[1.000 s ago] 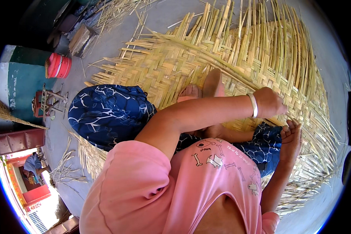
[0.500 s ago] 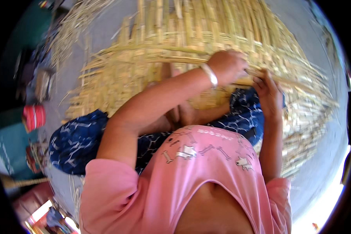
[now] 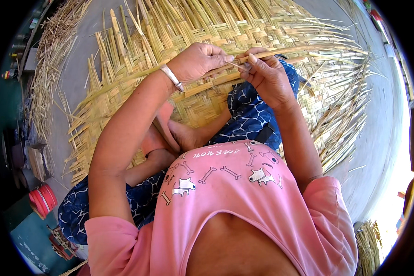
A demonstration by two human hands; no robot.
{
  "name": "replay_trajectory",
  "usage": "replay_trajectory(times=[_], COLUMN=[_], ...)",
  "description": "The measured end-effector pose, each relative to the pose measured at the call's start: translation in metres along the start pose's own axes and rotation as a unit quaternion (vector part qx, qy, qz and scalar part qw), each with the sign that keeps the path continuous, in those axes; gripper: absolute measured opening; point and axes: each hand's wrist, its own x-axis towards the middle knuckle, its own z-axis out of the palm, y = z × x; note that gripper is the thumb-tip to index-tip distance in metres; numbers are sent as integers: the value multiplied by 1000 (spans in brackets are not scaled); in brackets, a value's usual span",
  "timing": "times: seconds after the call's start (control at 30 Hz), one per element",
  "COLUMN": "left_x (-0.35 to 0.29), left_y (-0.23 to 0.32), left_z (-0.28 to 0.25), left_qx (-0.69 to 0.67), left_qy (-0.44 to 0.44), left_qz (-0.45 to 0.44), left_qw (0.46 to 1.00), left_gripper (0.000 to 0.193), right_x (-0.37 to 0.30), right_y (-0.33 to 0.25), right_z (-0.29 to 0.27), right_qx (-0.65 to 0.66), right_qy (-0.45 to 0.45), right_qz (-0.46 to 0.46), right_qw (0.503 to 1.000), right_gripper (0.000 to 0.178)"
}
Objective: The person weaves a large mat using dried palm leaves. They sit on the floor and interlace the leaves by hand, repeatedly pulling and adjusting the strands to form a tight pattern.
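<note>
Hands met over the lap: left hand [image 3: 198, 60] and right hand [image 3: 267, 76] both pinched one strip [image 3: 303, 49], lifting it clear of the mat [image 3: 207, 23] for handling.

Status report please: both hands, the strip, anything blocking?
Left hand and right hand both pinch one long bamboo strip. Strip held above woven mat. Nothing blocking.

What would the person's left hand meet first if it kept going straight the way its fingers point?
Probably the right hand: the left hand points rightward along the strip, fingertips nearly touching it already.
</note>
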Motion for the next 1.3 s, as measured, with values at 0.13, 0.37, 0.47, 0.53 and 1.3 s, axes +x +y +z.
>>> replay_trajectory(times=[0.13,0.37,0.47,0.53,1.3], left_x=[-2,4,1,-1,4], left_y=[7,9,17,19,1], left_z=[4,8,12,18,24], left_qx=[93,301,430,494,320], left_qy=[32,70,92,105,147], left_qz=[53,126,151,167,156], left_qw=[994,943,885,847,923], left_gripper=[29,20,16,15,19], right_x=[1,1,1,1,-8], right_y=[1,7,8,10,7], right_z=[-6,0,0,0,-3], right_qx=[-25,-67,-100,-111,-16], right_qy=[37,102,118,125,72], right_qz=[-16,-23,-12,-5,-17], right_qw=[999,992,988,986,997], right_gripper=[14,16,17,18,15])
